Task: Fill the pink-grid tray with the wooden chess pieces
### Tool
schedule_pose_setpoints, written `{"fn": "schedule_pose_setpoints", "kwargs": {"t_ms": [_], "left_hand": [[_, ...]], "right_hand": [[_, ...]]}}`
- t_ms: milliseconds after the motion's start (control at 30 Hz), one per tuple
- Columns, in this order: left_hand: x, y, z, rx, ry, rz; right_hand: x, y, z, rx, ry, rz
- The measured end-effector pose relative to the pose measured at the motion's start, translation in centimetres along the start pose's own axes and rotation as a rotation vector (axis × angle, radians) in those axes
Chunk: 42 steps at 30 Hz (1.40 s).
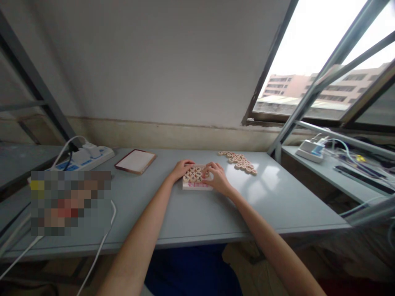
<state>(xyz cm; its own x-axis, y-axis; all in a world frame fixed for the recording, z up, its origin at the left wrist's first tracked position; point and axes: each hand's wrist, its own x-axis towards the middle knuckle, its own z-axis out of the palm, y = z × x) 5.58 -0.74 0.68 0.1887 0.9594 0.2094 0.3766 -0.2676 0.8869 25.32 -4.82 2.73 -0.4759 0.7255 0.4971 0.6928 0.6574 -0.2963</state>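
Note:
A small white box (197, 188) with pink markings on its front lies on the desk, holding several round wooden Chinese chess pieces (193, 173) marked with dark characters. My left hand (182, 169) grips the box at its back left corner, fingers along the rim. Over the right end of the box, my right hand (218, 176) curves with thumb and forefinger round one chess piece (207, 174). Loose chess pieces (239, 160) lie in a flat cluster on the desk, beyond my right hand. Fingertips of both hands are partly hidden.
A flat lid-like tray (135, 161) with a dark red edge lies at the left of the grey desk (191, 218). Behind it sits a power strip (92, 158) with plugs. A white cable (105, 238) crosses the front left edge. A bed-frame post (277, 150) stands at the right.

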Motion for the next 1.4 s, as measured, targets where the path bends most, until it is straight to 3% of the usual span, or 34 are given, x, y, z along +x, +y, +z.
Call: {"fn": "schedule_pose_setpoints", "kwargs": {"t_ms": [300, 500, 600, 700, 833, 967, 1133, 1400], "left_hand": [[0.2, -0.3, 0.1, 0.022, -0.017, 0.006], [0.1, 0.0, 0.0, 0.047, -0.01, -0.008], [0.0, 0.0, 0.0, 0.04, -0.008, -0.007], [0.0, 0.1, 0.0, 0.036, -0.009, -0.01], [0.1, -0.1, 0.0, 0.034, -0.013, -0.011], [0.2, -0.2, 0.1, 0.043, -0.014, 0.005], [0.1, 0.1, 0.2, 0.036, 0.0, -0.012], [0.0, 0.2, 0.1, 0.072, 0.01, -0.005]], "right_hand": [[-0.5, 0.0, -0.4, -0.052, 0.001, -0.017], [-0.3, 4.3, -2.9, -0.202, 0.338, 0.219], [-0.5, 7.4, -3.5, -0.322, 0.415, 0.37], [-0.8, 9.8, -3.0, -0.408, 0.362, 0.418], [-1.2, 11.2, -2.1, -0.5, 0.206, 0.332], [-1.6, 11.1, -2.3, -0.512, 0.15, 0.293], [-2.7, 9.5, -3.1, -0.334, -0.033, 0.18], [-2.7, 7.2, -2.7, -0.286, 0.08, 0.199]]}}
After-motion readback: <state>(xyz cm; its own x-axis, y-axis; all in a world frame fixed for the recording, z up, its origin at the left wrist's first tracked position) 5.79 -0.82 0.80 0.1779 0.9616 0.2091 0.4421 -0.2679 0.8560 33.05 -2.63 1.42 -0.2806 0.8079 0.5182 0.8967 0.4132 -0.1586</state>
